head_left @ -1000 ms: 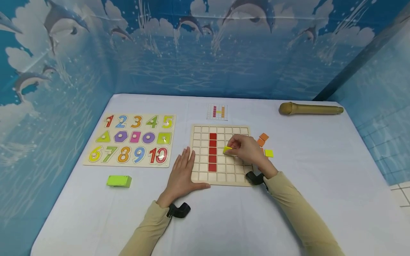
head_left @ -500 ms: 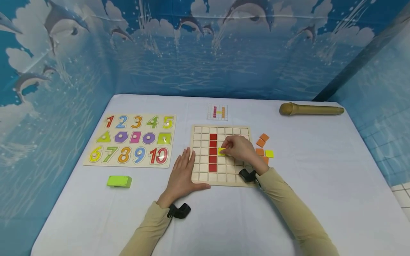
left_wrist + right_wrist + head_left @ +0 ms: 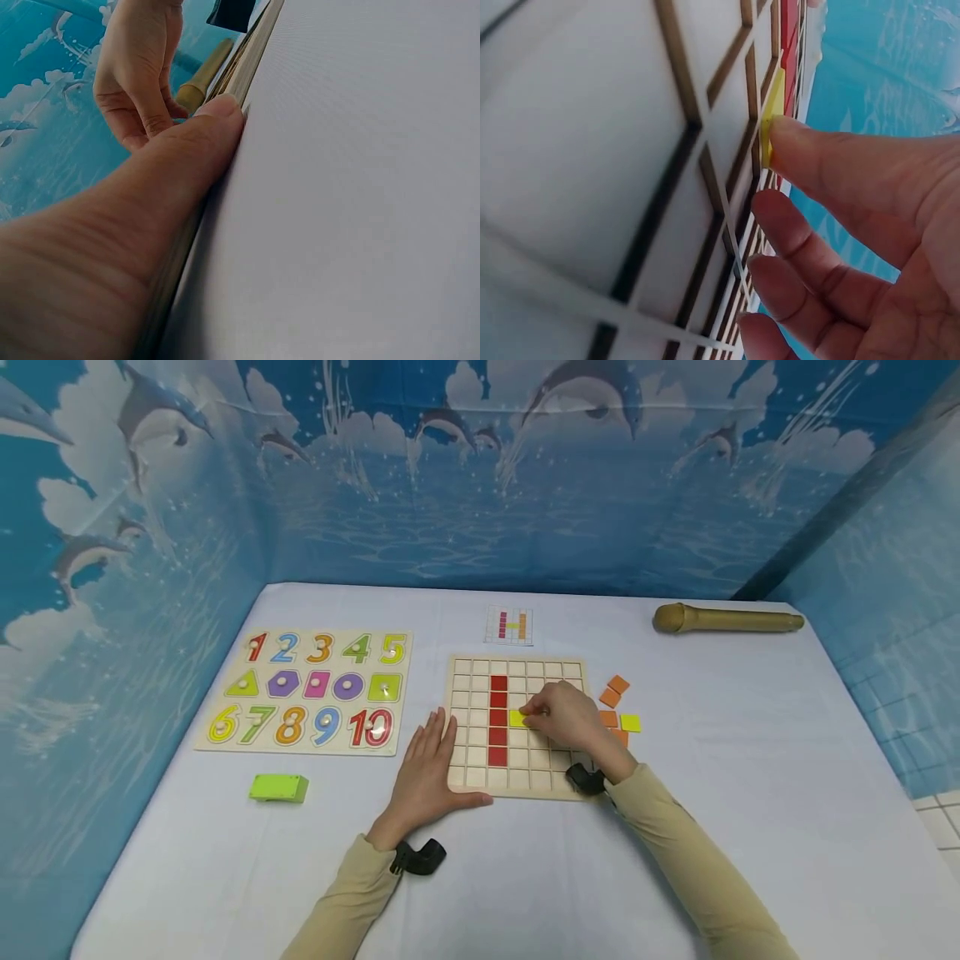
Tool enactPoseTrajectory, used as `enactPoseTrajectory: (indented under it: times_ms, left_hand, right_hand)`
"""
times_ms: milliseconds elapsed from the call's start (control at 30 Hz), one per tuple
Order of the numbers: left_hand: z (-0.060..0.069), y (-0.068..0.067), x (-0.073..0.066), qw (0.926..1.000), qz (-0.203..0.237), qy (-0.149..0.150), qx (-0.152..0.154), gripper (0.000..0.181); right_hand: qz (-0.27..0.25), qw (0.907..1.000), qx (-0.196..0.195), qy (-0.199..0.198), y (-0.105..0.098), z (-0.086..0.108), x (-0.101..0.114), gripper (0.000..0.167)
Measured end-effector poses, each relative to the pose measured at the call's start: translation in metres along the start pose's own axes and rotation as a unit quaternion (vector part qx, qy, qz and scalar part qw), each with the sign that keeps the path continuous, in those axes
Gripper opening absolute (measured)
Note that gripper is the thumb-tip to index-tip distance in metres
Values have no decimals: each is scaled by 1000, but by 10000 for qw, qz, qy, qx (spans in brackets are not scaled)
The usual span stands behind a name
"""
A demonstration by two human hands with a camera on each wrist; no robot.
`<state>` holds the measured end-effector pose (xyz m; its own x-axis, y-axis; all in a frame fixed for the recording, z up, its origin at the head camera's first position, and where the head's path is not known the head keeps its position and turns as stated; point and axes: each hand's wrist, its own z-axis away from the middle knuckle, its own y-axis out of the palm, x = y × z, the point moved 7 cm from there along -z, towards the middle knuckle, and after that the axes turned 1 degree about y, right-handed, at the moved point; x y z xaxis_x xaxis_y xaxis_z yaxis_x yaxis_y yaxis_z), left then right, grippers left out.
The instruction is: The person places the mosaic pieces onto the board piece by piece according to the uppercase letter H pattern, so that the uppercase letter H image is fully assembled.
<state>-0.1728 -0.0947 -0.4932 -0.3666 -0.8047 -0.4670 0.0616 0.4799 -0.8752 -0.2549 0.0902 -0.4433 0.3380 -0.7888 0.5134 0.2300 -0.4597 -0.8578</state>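
A wooden grid board (image 3: 517,783) lies on the white table, with a column of red square tiles (image 3: 498,717) in its cells. My left hand (image 3: 426,777) rests with straight fingers along the board's left edge; its thumb (image 3: 180,150) lies along the front edge. My right hand (image 3: 566,718) is over the board, holding a yellow square tile (image 3: 517,718) by its right side. That tile is at the cell just right of the red column. In the right wrist view, the thumb (image 3: 795,142) presses on the yellow tile (image 3: 774,105); the index finger seems hidden.
Orange tiles (image 3: 610,697) and another yellow tile (image 3: 630,723) lie right of the board. Behind it is a small pattern card (image 3: 508,625). A number and shape puzzle (image 3: 300,689) and a green block (image 3: 278,787) are on the left. A brown stick (image 3: 727,618) lies back right.
My right hand has moved left with the yellow tile, which was tilted and now lies flat beside the red column. My left hand has stayed in place.
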Motion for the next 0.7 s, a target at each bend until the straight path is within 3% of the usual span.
enactPoseTrajectory:
  times_ms: [367, 700]
  left_hand:
    - [1, 1, 0, 10000, -13, 9, -8, 121]
    - [1, 0, 0, 10000, -25, 59, -71, 121]
  right_hand:
    - [-355, 9983, 144, -431, -1, 11, -6, 24]
    - [-1074, 9904, -690, -537, -30, 29, -32, 25]
